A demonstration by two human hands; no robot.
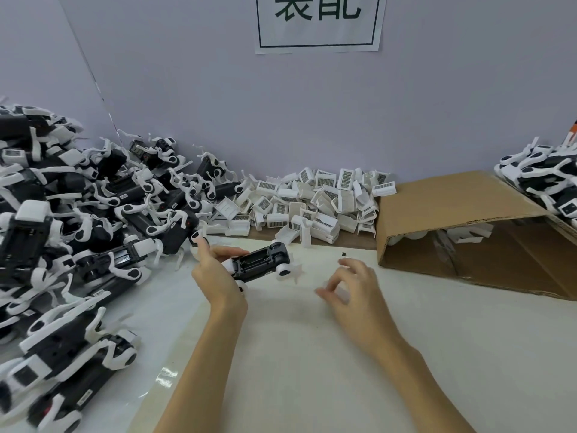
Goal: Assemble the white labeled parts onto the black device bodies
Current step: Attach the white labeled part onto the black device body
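Head: left hand (215, 273) grips black body (260, 264).

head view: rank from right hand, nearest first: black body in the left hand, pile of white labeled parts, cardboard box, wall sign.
From the right hand:
1. Black device body, just to its left, held in the left hand.
2. Pile of white labeled parts, behind it along the wall.
3. Cardboard box, on its right; nearly as close as the pile, so 2 and 3 are hard to separate.
4. Wall sign, high up, clearly farthest.
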